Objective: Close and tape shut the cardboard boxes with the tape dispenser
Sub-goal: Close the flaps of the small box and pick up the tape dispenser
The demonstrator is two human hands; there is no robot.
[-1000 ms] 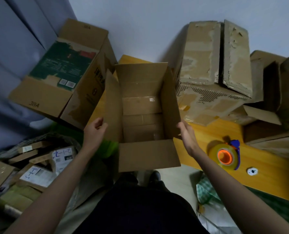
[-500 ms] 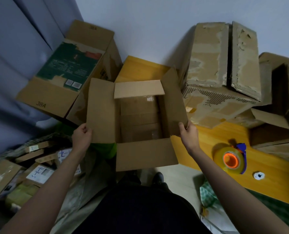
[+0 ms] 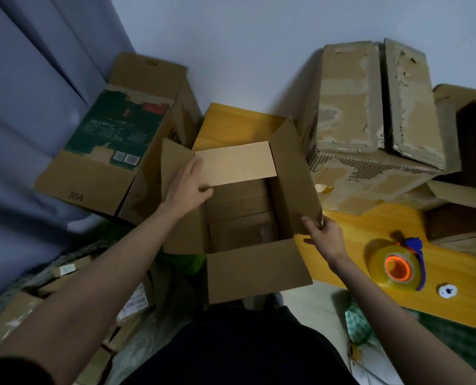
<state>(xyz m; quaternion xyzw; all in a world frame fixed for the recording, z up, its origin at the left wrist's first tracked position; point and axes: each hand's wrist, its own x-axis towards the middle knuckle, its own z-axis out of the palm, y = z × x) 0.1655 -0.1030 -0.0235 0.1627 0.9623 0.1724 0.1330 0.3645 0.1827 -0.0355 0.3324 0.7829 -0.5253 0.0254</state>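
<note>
An open brown cardboard box [image 3: 256,273] stands at the end of a yellow wooden table [image 3: 439,270] in front of me. Its far flap [image 3: 235,163] is folded down over the opening. My left hand [image 3: 185,187] lies flat with fingers spread on the left flap, touching the far flap's left end. My right hand [image 3: 324,236] pinches the lower corner of the upright right flap [image 3: 295,176]. The near flap hangs out toward me. A tape dispenser [image 3: 395,263] with a yellowish roll, orange core and blue handle lies on the table to the right.
A large box with a green label [image 3: 114,140] leans at the left. Torn, worn boxes [image 3: 370,112] are stacked at the right on the table. A small white round object [image 3: 448,290] lies by the dispenser. Flattened cartons and papers [image 3: 64,276] crowd the floor at lower left.
My left hand left the outer edge of the left flap and moved inward onto it, reaching the far flap. The far flap has come further down. My right hand stays on the right flap.
</note>
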